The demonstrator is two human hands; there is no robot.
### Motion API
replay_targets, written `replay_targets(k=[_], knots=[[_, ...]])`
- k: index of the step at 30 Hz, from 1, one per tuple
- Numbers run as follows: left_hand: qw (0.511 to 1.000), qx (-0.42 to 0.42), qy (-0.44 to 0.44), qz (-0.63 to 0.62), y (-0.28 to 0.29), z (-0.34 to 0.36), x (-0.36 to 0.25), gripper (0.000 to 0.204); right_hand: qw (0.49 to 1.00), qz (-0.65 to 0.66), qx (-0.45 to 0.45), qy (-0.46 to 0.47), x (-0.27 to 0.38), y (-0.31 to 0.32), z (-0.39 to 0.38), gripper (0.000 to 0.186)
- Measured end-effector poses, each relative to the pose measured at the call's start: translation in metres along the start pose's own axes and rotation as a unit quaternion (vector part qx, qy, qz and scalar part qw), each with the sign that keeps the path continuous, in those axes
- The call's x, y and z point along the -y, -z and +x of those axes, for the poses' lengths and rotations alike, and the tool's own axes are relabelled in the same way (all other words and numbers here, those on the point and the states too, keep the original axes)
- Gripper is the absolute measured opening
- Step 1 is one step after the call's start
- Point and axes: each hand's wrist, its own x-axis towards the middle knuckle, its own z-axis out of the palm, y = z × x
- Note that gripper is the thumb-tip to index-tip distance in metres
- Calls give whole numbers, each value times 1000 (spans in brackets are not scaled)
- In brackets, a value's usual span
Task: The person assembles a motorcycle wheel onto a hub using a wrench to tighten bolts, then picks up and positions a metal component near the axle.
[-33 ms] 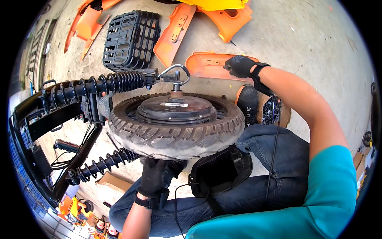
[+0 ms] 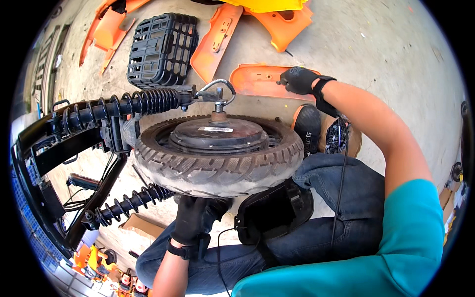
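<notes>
My left hand (image 2: pixel 191 218), in a black glove, reaches up under the near side of a wheel (image 2: pixel 217 171) with a dirty black tyre. Its fingers are hidden beneath the tyre, so I cannot tell their grip. The wheel's dark hub motor (image 2: pixel 217 134) faces up, with a metal axle (image 2: pixel 219 106) and a cable in a metal sleeve (image 2: pixel 230 88) at its top. My right hand (image 2: pixel 298 80), also gloved, is closed above the right end of an orange plastic panel (image 2: pixel 250 79). Whatever it may hold is too small or hidden to make out.
A black frame (image 2: pixel 29 143) with coil-spring shock absorbers (image 2: pixel 126 103) stands left of the wheel. A black plastic basket (image 2: pixel 161 49) and more orange panels (image 2: pixel 217 42) lie beyond. A bag of small dark parts (image 2: pixel 336 136) sits by my shoe (image 2: pixel 307 126); a black case (image 2: pixel 277 213) rests at my lap.
</notes>
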Motion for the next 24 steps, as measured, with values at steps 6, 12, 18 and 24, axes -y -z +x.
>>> replay_targets(k=[6,12,18,24], knots=[[949,101,-105,280,7,12,-37,28,998,-47,-28,-24,-32,11,-15,18],[975,14,-59,214,3,-1,-10,34,946,214,175,-170,-23,54,-48,12],[998,40,15,45,4,-2,4,27,837,302,391,-235,-20,29,-129,18],[995,32,83,-37,-1,10,4,28,976,-122,173,45,-106,-5,-165,18]])
